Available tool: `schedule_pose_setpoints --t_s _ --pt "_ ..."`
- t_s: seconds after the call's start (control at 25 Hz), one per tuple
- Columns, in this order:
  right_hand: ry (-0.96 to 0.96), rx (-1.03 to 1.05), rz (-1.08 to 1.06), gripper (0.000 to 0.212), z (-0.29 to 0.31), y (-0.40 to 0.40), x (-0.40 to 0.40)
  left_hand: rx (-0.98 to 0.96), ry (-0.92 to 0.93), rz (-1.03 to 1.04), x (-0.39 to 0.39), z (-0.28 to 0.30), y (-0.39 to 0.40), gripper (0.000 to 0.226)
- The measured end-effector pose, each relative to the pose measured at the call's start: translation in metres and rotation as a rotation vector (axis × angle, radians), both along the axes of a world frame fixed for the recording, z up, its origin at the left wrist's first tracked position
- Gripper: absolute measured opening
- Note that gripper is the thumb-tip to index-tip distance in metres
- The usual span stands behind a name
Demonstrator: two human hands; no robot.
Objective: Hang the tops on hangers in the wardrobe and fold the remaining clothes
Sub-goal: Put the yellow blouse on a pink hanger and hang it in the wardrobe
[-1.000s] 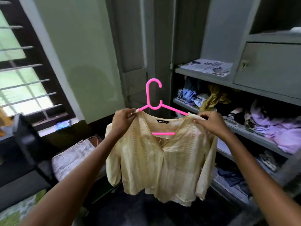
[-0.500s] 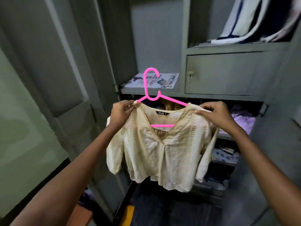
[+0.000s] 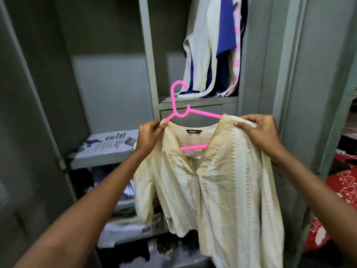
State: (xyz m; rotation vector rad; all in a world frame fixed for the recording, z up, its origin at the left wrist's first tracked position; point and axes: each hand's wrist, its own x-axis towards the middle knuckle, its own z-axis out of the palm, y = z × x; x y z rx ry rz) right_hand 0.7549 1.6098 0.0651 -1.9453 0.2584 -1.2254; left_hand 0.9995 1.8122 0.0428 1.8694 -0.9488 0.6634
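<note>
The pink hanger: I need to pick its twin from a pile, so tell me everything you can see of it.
The pink hanger looks like glossy plastic, with an open hook on top, a loop at the neck, sloping arms and a straight lower bar. It sits inside the cream top, tilted, with no rail showing at its hook. The left hand and right hand pinch the top's shoulders over its arms.

Cream, tan-striped top (image 3: pixel 222 190); pink hanger (image 3: pixel 178 111); grey-green wardrobe (image 3: pixel 108 84)
</note>
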Motion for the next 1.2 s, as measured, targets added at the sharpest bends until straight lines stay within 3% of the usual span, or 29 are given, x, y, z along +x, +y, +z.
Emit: schedule_pose_setpoints --t_s 0.12,0.36,0.8,0.96,1.2 --pt "-0.010 -0.050 -0.135 0.004 0.025 -0.009 0.003 0.054 -0.047 -0.065 0.007 0.023 -0.025 0.026" --pt "-0.148 -0.142 -0.393 0.020 0.102 -0.027 0.026 0.137 -0.092 0.022 0.038 0.082 -0.046 0.058" --pt "-0.198 -0.375 -0.655 0.023 0.253 -0.063 0.133 0.404 -0.406 0.291 0.095 0.152 -0.077 0.070" --pt "-0.153 -0.420 -0.676 0.022 0.303 -0.101 0.192 0.342 -0.492 0.393 0.133 0.203 -0.096 0.074" --pt "-0.248 -0.399 -0.658 0.023 0.366 -0.137 0.254 0.204 -0.616 0.577 0.184 0.296 -0.117 0.073"
